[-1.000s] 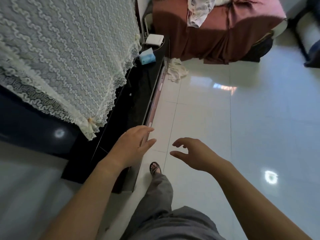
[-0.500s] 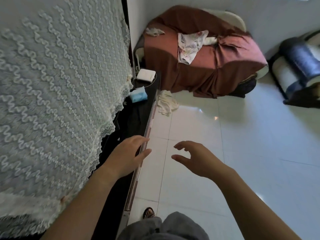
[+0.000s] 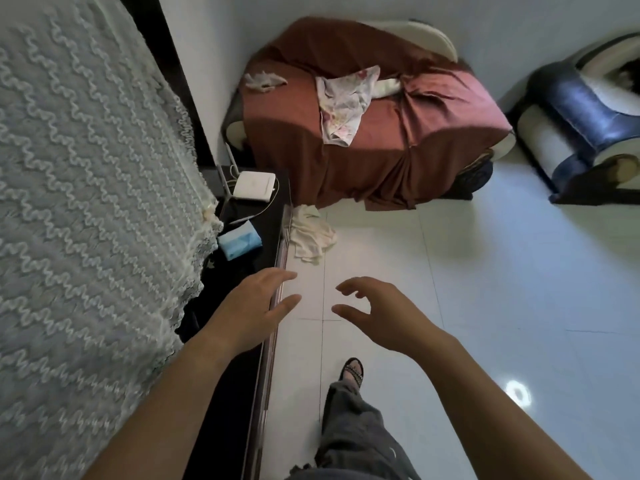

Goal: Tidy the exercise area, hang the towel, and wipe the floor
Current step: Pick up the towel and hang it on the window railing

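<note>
A crumpled cream cloth [image 3: 310,235] lies on the white tiled floor [image 3: 485,289], against the end of the black low cabinet [image 3: 242,271] and just below the brown-covered chair. My left hand [image 3: 254,306] hovers over the cabinet's front edge, fingers stretched apart and holding nothing. My right hand [image 3: 377,308] hangs over the floor tiles beside it, fingers curled loosely apart, also holding nothing. Both hands are short of the cloth, a little nearer to me. A floral cloth [image 3: 343,105] is draped on the chair seat.
A lace-covered screen [image 3: 79,220] fills the left. On the cabinet sit a white box [image 3: 254,186] and a blue tissue pack [image 3: 239,241]. The brown-draped chair [image 3: 381,133] stands ahead, a blue and white armrest [image 3: 571,126] at right. My sandalled foot [image 3: 351,372] is on the floor.
The view has moved forward toward the chair and the floor cloth, which now look larger and nearer. Both hands stay open in front of me; my foot has stepped forward.
</note>
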`<state>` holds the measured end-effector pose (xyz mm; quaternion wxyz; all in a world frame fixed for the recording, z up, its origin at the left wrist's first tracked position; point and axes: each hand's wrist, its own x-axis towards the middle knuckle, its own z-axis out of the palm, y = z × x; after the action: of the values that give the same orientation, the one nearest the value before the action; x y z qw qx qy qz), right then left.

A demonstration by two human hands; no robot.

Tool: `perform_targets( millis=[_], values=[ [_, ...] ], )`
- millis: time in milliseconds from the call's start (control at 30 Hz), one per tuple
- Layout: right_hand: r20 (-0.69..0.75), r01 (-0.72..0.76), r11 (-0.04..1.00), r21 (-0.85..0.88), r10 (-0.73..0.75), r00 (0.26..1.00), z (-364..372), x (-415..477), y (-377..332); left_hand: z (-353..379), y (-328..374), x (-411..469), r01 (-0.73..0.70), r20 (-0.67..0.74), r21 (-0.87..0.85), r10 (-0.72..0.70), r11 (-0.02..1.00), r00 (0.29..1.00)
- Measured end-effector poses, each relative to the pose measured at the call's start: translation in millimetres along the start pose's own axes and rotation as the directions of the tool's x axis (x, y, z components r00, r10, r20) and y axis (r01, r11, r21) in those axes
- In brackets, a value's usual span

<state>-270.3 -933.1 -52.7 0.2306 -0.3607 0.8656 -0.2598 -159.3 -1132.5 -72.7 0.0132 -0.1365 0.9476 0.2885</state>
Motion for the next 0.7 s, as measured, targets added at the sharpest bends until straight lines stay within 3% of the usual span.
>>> perform_targets(
  millis=[333,700],
  values=[
    [-0.011,-0.023,0.999,-0.049,0.022,1.0,-124,183,78,-28,10,226,0.008,0.06,-0.006,-0.007,1.0,0.998],
    [0.028,-0.069,0.996,-0.048,0.071,0.997,-174,367,123,-46,-49,415,0.031,0.134,-0.017,-0.028,0.999,0.991]
  ],
)
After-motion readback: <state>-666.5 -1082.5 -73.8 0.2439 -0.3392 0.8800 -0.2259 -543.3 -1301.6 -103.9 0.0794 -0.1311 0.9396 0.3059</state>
